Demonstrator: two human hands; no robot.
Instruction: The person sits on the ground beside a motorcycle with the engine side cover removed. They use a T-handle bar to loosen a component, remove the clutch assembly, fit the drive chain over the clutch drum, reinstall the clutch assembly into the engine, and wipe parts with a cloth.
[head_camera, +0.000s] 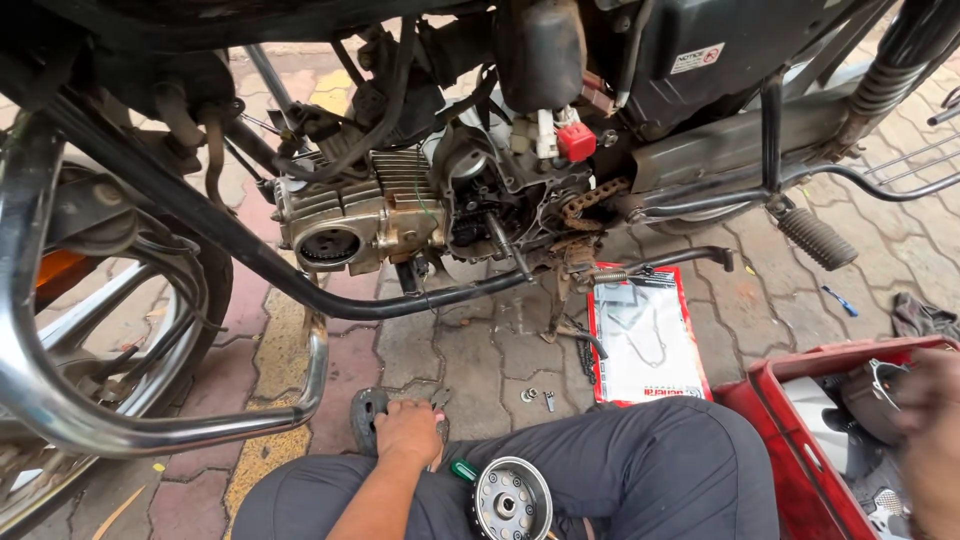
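Head view is showing a red plastic crate (775, 400) sitting at the lower right, holding grey and chrome metal parts. Right hand (930, 415) is reaching into it, blurred, so I cannot tell its grip. Left hand (408, 430) is resting knuckles-up at lower centre, fingers curled on a dark part (366, 412) on the paving. A round metal rotor (512, 500) is lying by the knee. A flat red-edged gasket packet (645, 335) is lying mid-frame under the engine (365, 215); a small white label (697, 58) is showing at upper right.
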